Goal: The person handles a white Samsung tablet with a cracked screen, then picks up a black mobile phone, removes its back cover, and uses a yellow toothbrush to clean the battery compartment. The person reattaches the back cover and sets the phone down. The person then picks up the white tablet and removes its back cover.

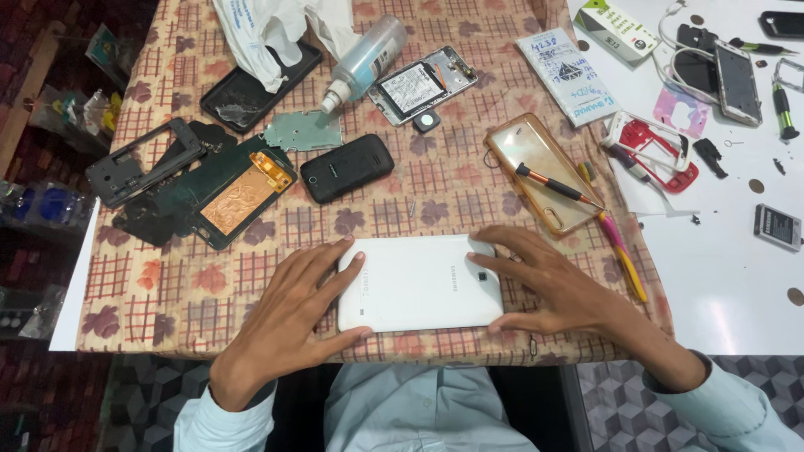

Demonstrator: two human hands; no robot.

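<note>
White tablet (419,283) is laid face down on the checked tablecloth (167,293), near the table's front edge — gripped at both short ends, left hand (289,322) and right hand (557,289) grasping it. Screwdriver (557,186) is rested on an amber phone case (544,184) just beyond.
</note>
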